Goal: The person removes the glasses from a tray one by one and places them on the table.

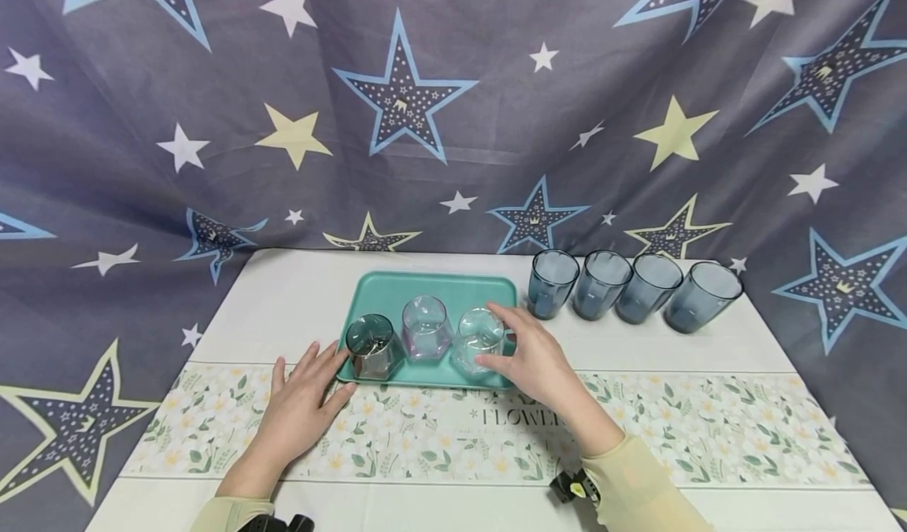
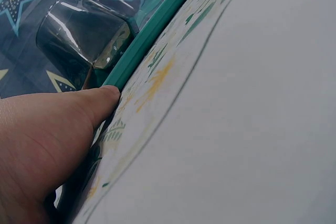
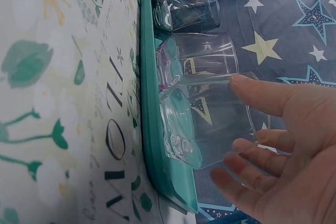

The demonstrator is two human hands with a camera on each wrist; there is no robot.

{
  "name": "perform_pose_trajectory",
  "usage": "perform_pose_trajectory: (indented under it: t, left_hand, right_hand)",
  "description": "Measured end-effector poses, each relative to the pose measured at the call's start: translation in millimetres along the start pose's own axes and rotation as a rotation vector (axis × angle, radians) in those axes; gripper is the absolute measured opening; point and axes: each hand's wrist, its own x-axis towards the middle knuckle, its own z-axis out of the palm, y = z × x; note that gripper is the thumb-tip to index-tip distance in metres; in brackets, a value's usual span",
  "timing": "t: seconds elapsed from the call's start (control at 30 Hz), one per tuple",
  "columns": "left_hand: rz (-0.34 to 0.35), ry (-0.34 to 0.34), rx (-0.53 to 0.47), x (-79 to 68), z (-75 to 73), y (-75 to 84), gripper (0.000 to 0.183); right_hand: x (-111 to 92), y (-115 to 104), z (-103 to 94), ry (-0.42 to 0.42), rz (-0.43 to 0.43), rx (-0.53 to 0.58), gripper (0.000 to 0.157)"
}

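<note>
My right hand (image 1: pixel 534 355) is around a clear glass (image 1: pixel 478 343) at the right end of a teal tray (image 1: pixel 446 284). In the right wrist view, the thumb (image 3: pixel 262 93) meets the glass near its rim and the other fingers bend along its far side. A pink-tinted glass (image 1: pixel 427 331) stands mid-tray, with a dark grey glass (image 1: pixel 373 351) to its left. My left hand (image 1: pixel 301 406) rests at the tray's left front corner, fingers spread and fairly straight. Its thumb (image 2: pixel 105 98) touches the tray edge in the left wrist view.
Several blue-grey tumblers (image 1: pixel 598 284) stand in a row behind and right of the tray. A floral strip (image 1: pixel 680 430) crosses the white table (image 1: pixel 397 508). A star-patterned cloth (image 1: pixel 453 186) hangs behind the table.
</note>
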Motion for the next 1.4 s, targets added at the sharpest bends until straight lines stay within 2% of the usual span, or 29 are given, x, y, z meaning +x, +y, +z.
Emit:
perform_pose_trajectory:
  t: [0.17,0.6,0.93,1.4]
  left_hand:
    - [0.015,0.022,0.003,-0.4,1.3,-0.7,0.063]
    - [0.000,0.005,0.004,-0.4,0.6,0.4,0.064]
    - [-0.001,0.006,0.007,0.2,-0.2,1.3,0.064]
    - [-0.003,-0.007,0.007,-0.7,-1.9,1.1,0.065]
  right_hand:
    - [0.1,-2.0,-0.5,0.002,-0.001,-0.016,0.089]
    - [0.8,-2.6,2.1,0.002,0.067,0.036,0.084]
    - [-0.6,-2.6,1.7,0.042,0.055,0.055,0.082]
    - [-6.3,-0.4,-23.8,0.129,0.018,0.089,0.084]
